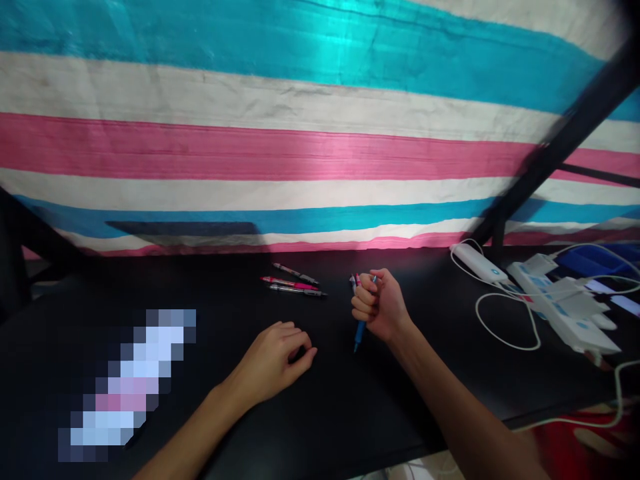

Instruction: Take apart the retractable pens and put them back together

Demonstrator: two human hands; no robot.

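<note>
Gripping a bunch of pens [361, 313] upright in a fist, the right hand [379, 305] stands on the black surface [200, 293]; the left hand [274, 360] rests loosely curled, empty, near three pens [294, 283] lying farther off.

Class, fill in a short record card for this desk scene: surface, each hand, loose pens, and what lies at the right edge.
surface: black matte table
right hand: fist closed round a bunch of plastic pens, blue one pointing down
left hand: curled, resting on the table, holding nothing
loose pens: three pens, one pink, lying beyond the left hand
right edge: white power strip, white cables
</note>
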